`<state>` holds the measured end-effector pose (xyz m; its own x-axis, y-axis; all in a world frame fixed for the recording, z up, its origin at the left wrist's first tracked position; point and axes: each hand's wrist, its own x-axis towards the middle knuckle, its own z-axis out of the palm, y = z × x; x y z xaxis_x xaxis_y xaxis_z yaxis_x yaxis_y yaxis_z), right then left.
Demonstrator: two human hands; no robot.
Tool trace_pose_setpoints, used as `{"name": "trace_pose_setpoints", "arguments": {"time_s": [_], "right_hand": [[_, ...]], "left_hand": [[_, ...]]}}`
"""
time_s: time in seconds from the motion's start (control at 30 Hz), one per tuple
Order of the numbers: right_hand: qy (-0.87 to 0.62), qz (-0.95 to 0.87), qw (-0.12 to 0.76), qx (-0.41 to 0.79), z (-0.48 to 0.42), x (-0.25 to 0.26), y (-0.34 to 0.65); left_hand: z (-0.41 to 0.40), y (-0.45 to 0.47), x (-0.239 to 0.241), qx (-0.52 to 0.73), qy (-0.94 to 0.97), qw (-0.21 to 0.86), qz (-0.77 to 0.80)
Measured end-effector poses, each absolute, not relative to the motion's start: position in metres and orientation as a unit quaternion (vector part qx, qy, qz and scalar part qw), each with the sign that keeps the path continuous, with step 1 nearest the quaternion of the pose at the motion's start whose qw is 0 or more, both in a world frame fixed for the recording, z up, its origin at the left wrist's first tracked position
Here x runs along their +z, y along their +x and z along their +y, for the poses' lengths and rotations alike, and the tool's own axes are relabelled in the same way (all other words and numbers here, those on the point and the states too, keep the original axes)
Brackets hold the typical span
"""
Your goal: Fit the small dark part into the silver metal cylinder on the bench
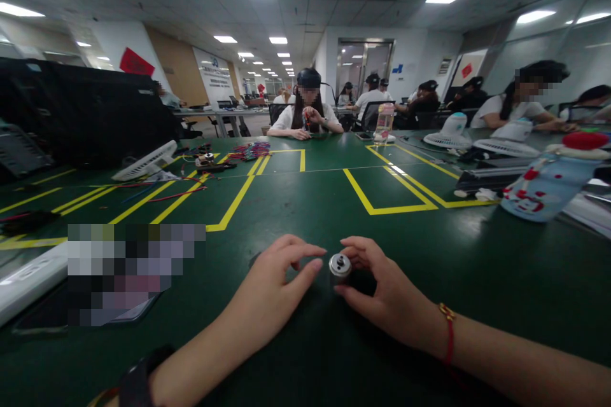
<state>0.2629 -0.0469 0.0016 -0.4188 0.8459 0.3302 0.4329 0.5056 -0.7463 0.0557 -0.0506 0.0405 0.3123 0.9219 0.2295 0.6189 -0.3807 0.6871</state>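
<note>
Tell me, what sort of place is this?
Probably an office-like workroom: coloured wires lie on a long green table marked with yellow lines, and several people sit farther back.

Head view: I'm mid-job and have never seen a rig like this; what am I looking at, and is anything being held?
There is no machine here: the two bare hands belong to a person wearing the camera on their head. This one picture looks forward and down past their arms.

The right hand curls around a small metal cylinder, though I can't tell how firmly, if at all, it grips. The left hand is open beside it, fingertips pointing towards it but apart.

The green table is marked with yellow lines. Bundled wires lie further off to the left, and a blue bottle stands at the right. Another person sits across the table.
</note>
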Motion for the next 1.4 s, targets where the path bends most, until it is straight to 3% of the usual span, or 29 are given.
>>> {"name": "trace_pose_setpoints", "arguments": {"time_s": [0.17, 0.3, 0.57, 0.73, 0.93, 1.17, 1.3, 1.4], "right_hand": [[-0.395, -0.795, 0.351, 0.299, -0.046, 0.001, 0.263], [-0.405, -0.806, 0.363, 0.234, -0.046, 0.006, 0.264], [-0.427, -0.792, 0.37, 0.23, -0.049, 0.009, 0.261], [-0.517, -0.717, 0.412, 0.222, -0.027, 0.017, 0.288], [-0.702, -0.57, 0.425, 0.047, 0.04, 0.008, 0.37], [-0.753, -0.525, 0.398, -0.009, 0.054, -0.006, 0.394], [-0.684, -0.588, 0.4, -0.161, 0.024, 0.011, 0.357], [-0.541, -0.764, 0.333, -0.115, -0.01, 0.016, 0.31]], "left_hand": [[-0.044, 0.081, 0.054, 0.326, 0.793, 0.238, 0.456], [-0.038, 0.073, 0.049, 0.355, 0.755, 0.244, 0.494], [-0.043, 0.073, 0.008, 0.247, 0.777, 0.22, 0.535], [-0.036, 0.058, 0.025, 0.269, 0.743, 0.289, 0.54], [-0.031, 0.01, 0.031, 0.327, 0.618, 0.317, 0.641], [-0.03, -0.008, 0.011, 0.37, 0.572, 0.36, 0.637], [-0.03, -0.004, 0.012, 0.366, 0.578, 0.355, 0.637], [-0.031, 0.001, 0.013, 0.369, 0.584, 0.35, 0.632]]}}
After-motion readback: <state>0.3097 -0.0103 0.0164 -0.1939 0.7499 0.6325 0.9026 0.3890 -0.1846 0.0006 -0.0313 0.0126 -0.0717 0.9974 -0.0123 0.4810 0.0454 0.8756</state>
